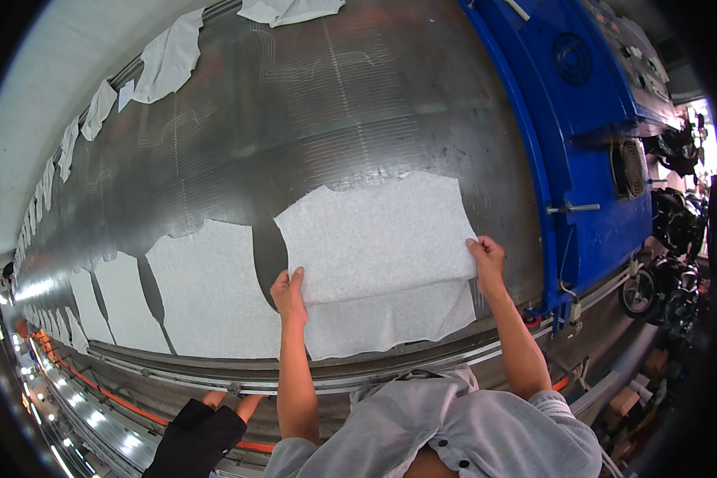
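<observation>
Along the far left, the bench (422, 103) narrows into the distance, where pale cloth pieces (170, 60) hang over its far edge; the most distant shrink too small to count. Bright lights (95, 417) and an orange strip (107, 393) run below that side, blurred toward the dark rim. At the lower left, a second person shows only as a dark garment (191, 438) and parts of two arms; those hands are hard to make out. Above them, flat white pieces (203, 291) lie side by side along the near edge of the bench.

The left hand (289, 293) pinches the left edge of the white cloth (382, 231), thumb on top, fingers largely hidden. This cloth is at the near side of the bench, between both hands. A lower layer (390, 319) shows beneath it; whether a fold or a separate piece cannot be told. The right hand (488, 259) pinches the right edge, its fingertips partly concealed.

The bench surface is grey metal, marked with fine pale lines and reflecting light. At its right stands a blue machine (605, 247), cut off at the top. Beyond are dark motorbikes (677, 223), partly lost in shadow, and cardboard boxes (625, 401) on the floor.
</observation>
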Demonstrator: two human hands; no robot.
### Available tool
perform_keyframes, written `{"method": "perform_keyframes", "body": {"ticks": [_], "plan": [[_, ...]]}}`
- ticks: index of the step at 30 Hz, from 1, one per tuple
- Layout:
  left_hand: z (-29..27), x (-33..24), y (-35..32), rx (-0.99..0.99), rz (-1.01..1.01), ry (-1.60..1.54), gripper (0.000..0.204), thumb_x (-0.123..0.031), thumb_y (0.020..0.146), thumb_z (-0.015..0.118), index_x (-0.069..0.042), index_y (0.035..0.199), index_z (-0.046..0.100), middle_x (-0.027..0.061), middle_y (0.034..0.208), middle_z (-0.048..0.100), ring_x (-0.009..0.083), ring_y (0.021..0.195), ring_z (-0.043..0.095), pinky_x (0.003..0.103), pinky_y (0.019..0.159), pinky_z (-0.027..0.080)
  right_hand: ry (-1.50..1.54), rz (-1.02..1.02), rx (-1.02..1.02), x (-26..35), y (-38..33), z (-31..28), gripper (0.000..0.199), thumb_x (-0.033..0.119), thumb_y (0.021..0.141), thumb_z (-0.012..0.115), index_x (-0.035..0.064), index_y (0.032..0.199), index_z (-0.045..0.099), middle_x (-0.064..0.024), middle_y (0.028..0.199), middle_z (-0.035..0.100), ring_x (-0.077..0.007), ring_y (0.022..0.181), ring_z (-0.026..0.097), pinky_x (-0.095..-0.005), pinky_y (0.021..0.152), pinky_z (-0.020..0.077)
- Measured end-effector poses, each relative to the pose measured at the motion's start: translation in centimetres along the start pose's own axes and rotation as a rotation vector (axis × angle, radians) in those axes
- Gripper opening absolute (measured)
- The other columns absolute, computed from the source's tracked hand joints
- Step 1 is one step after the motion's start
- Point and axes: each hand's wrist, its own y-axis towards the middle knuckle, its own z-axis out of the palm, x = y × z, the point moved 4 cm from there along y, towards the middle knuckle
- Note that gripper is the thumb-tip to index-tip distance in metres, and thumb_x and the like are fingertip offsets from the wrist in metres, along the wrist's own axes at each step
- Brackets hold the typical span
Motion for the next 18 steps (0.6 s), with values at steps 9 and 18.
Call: {"method": "perform_keyframes", "body": {"ticks": [9,18], "plan": [[0.1,0.2,-0.3,-0.005,-0.011,-0.031,0.01,-0.007,0.091,0.069,0.002,0.09,0.068,0.0012,0.08,0.066,0.0065,0.071,0.053,0.025,0.067,0.042,-0.032,0.004,-0.034,0.0,-0.6,0.1,0.013,0.009,0.091,0.07,0.0042,0.08,0.065,0.0096,0.07,0.05,-0.0008,0.065,0.04,-0.0207,0.059,0.0319],[0.1,0.6,-0.5,0.006,-0.013,-0.014,0.01,-0.008,0.091,0.069,0.002,0.089,0.067,-0.0007,0.078,0.063,0.0053,0.07,0.05,0.024,0.065,0.039,0.013,0.018,-0.003,-1.6,-0.2,-1.0,0.012,0.008,0.091,0.068,0.0039,0.081,0.064,0.004,0.076,0.061,-0.0033,0.068,0.05,-0.0222,0.063,0.0403]]}}
